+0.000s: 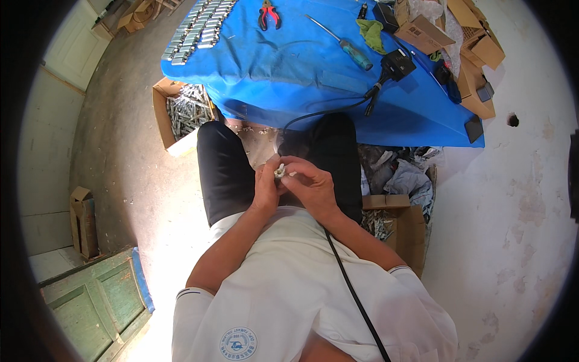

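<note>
Above my lap, my left hand (266,186) is closed round a small pale piece with a metallic look (280,172). My right hand (315,188) meets it from the other side. Its thumb and fingers pinch at the piece, where a white bit shows near the fingertips. Most of the piece is hidden by my fingers, so its exact kind cannot be made out. Both forearms rest close to my body, over the white shirt (289,265).
Ahead stands a blue-covered table (271,60) bearing rows of metal parts (199,30), red-handled pliers (269,15), a screwdriver (356,54) and a black cabled device (397,65). A carton of metal pieces (161,114) sits left; another open carton (410,235) stands right. A black cable (356,289) crosses my shirt.
</note>
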Demonstrator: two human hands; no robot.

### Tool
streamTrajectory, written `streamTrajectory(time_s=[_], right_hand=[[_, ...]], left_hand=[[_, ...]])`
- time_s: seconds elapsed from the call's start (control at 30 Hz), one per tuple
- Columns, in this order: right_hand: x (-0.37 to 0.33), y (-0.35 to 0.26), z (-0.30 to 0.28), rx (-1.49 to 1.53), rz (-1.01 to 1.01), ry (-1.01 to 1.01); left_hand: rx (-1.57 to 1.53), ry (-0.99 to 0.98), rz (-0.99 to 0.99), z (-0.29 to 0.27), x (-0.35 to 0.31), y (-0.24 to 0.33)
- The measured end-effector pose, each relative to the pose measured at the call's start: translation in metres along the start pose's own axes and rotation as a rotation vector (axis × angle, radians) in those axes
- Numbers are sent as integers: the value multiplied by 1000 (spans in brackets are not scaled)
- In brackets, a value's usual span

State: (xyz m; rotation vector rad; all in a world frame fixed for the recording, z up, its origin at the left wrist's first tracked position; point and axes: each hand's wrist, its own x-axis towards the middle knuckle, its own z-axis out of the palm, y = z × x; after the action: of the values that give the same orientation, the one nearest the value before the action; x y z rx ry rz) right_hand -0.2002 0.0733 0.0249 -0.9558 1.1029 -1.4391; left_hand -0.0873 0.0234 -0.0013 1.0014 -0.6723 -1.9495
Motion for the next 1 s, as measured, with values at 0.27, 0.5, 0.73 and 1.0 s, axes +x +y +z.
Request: streamTrajectory(time_s=[0.27,0.5,0.73,1.0], right_hand=[[2,-1,1,46,25,28],[3,9,-3,-79,-46,57],[12,-9,-8,-48,102,-24],[160,-53,-44,-637,-442,170]], left_hand=[[22,-5,-34,6,-1,5],[-122,-103,-237,-1,3,1],[-95,-58,-234,10,1,12],[-134,0,-151,-2,11,27]])
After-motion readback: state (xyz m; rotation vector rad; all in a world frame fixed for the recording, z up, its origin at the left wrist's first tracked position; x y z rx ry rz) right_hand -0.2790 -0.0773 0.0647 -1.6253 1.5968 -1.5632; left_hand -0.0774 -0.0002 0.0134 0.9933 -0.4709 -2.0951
